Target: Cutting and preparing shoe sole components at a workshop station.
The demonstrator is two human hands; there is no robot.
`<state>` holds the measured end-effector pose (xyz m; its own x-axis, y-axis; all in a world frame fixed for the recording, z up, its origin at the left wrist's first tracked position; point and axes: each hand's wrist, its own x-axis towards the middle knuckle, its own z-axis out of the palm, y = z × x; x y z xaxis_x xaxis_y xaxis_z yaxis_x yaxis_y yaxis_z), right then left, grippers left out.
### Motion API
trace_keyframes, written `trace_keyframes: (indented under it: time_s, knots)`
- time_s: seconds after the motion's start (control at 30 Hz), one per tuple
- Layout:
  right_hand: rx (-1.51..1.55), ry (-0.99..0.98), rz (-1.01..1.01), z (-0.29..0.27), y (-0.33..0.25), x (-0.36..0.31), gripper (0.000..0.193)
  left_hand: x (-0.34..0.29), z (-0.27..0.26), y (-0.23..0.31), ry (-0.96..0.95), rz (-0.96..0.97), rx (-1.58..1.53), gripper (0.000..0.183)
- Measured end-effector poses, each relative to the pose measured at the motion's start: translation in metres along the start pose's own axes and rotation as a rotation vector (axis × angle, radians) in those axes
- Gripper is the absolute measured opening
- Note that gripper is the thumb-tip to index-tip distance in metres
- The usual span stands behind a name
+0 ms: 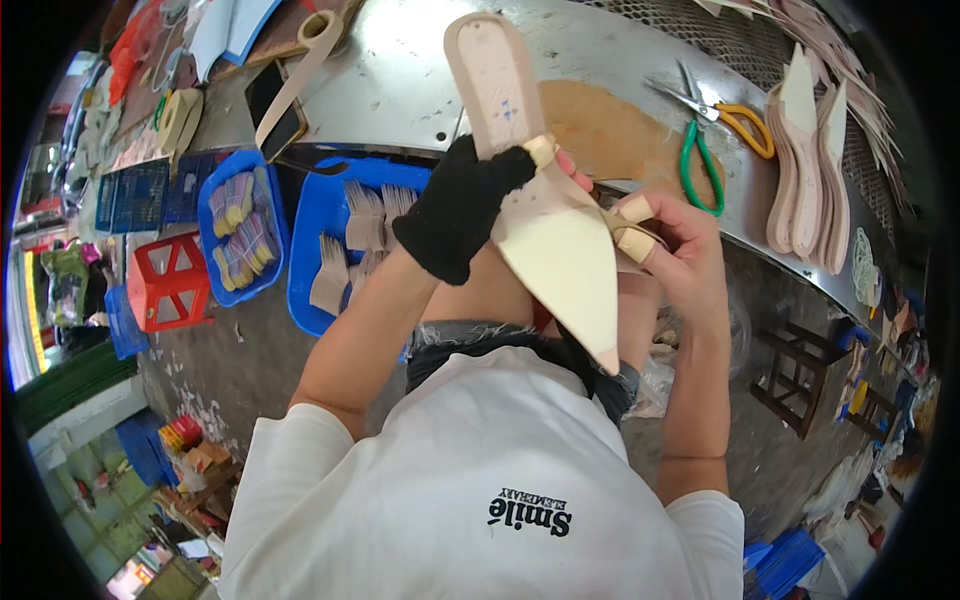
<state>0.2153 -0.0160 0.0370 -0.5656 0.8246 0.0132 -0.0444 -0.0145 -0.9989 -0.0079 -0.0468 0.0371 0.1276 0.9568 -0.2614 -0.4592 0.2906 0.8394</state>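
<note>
A pointed-toe shoe insole (pixel 557 262) is held up over my lap, its rounded heel end toward the table and its cream toe toward me. My left hand (pixel 455 215), in a black glove with taped fingertips, is closed around its middle. On the insole's right edge, my right hand (pixel 688 250) is bare apart from tape on the fingertips. Its thumb and fingers pinch a thin brownish strip (pixel 650 236) there. How far that strip is joined to the insole is partly hidden by the fingers.
Scissors (pixel 715 110) with one orange and one green handle lie on the metal table (pixel 400 70). Stacked insoles (pixel 800 195) stand at right. A tape roll (pixel 318 32) and phone (pixel 272 108) lie at left. Below are blue baskets (pixel 300 285), a red stool (pixel 165 280) and a dark stool (pixel 795 375).
</note>
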Motion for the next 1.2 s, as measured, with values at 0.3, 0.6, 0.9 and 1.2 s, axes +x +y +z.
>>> trace_keyframes:
  time_s: [0.3,0.6,0.9,1.2]
  knots:
    - [-1.335,0.485,-0.256,-0.114,0.007,0.04,0.047,-0.005,-0.015,-0.017,-0.496,-0.201,-0.893,0.041]
    - [-1.503,0.365,0.126,-0.091,0.003,0.055,0.039,0.0,0.002,-0.014,-0.051,0.189,-0.568,0.027]
    - [-0.269,0.354,0.196,-0.08,0.009,0.018,0.036,-0.009,-0.017,-0.015,-0.037,0.182,-0.733,0.023]
    - [-0.264,0.14,0.193,0.015,-0.001,-0.037,0.058,0.006,-0.023,-0.027,-0.057,0.086,-0.877,0.038]
